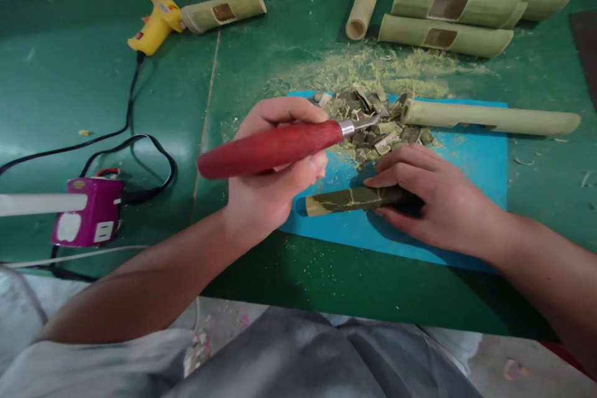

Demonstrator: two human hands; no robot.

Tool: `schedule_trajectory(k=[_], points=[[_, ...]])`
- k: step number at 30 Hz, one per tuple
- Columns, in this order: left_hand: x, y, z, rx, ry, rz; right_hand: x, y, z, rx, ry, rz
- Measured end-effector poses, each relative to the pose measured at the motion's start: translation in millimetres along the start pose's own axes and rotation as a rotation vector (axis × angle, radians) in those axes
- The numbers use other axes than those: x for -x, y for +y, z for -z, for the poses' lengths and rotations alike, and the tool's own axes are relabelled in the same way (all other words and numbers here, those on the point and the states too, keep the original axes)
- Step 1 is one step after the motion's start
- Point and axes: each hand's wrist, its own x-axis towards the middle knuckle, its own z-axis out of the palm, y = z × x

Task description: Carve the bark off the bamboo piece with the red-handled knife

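Observation:
My left hand (263, 202) is closed around a carving tool (275, 149) with a thick red wooden handle, a metal ferrule and a short narrow blade. The blade tip points right, over a heap of bamboo chips (387, 137). My right hand (433, 199) grips a short dark green bamboo strip (352, 200) from above, hiding its right end. Its pale cut end faces left. Beneath lies a blue sheet (480, 186), partly under the chips. Beyond the right hand, a long pale bamboo tube (494, 117) rests across the sheet's far edge.
A yellow glue gun (161, 22) touches a bamboo tube with a square cutout (233, 9) at the far left. Nearer stands a purple power socket block (88, 211) with cables. More cut bamboo pieces (448, 34) lie at the back of the green table (261, 273).

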Motion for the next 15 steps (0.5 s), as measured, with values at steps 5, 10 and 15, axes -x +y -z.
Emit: schedule_trajectory(k=[5, 10, 15], points=[[-6.5, 12.7, -1.5, 0.268, -0.093, 0.225, 0.7, 0.3, 0.1, -0.011, -0.004, -0.019], [-2.2, 19.4, -4.1, 0.074, -0.04, 0.263, 1.7, 0.7, 1.0, -0.022, -0.004, -0.015], [5.9, 24.4, -18.1, -0.07, -0.067, 0.176, 1.4, 0.3, 1.2, -0.037, -0.002, -0.031]])
